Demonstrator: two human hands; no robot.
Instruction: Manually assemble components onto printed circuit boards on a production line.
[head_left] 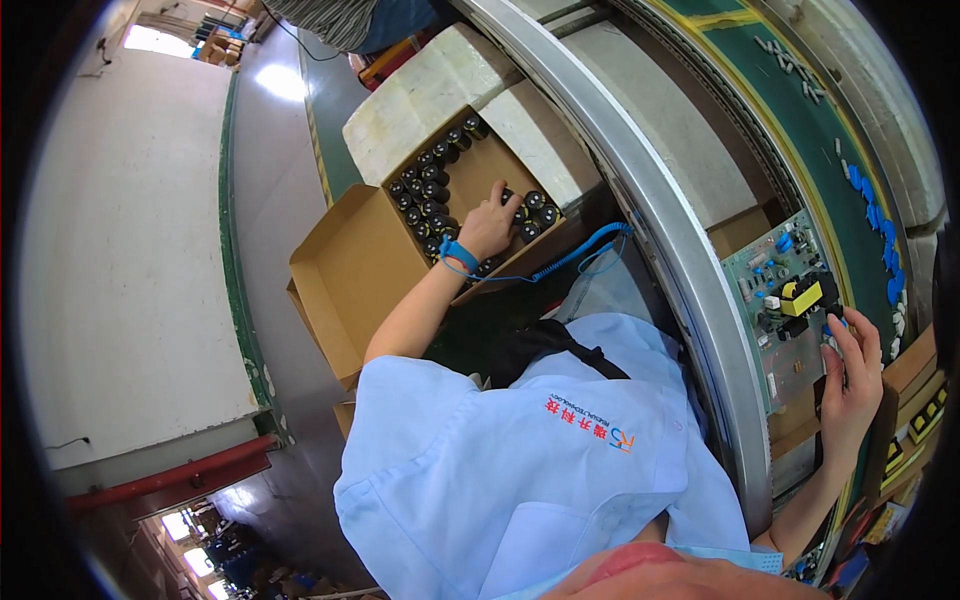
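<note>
Light-blue work shirt [520, 470] filled the bottom of the view, closest of all, and both bare arms went out from it in opposite directions. Over on the person's left, the left hand [488, 226] was down inside an open cardboard box [352, 270], fingers curled in among the black cylindrical capacitors [425, 190] packed upright in rows along the box's far side and near corner; whether the fingers had actually closed on one, I couldn't tell. A blue antistatic wrist strap [456, 254] sat on that wrist, its coiled blue cord [580, 250] trailing off toward the curved metal rail [690, 290] of the line. The box rested against white foam blocks [430, 90], one flap hanging open toward the floor. Well apart from all that, on the far side of the rail, the right hand [850, 375] was at the near right edge of a green circuit board [790, 300], fingertips loosely bent and touching around a black part beside the yellow transformer [805, 297]. Small blue components [872, 210] lay scattered on the green belt [800, 130] beyond the board.
</note>
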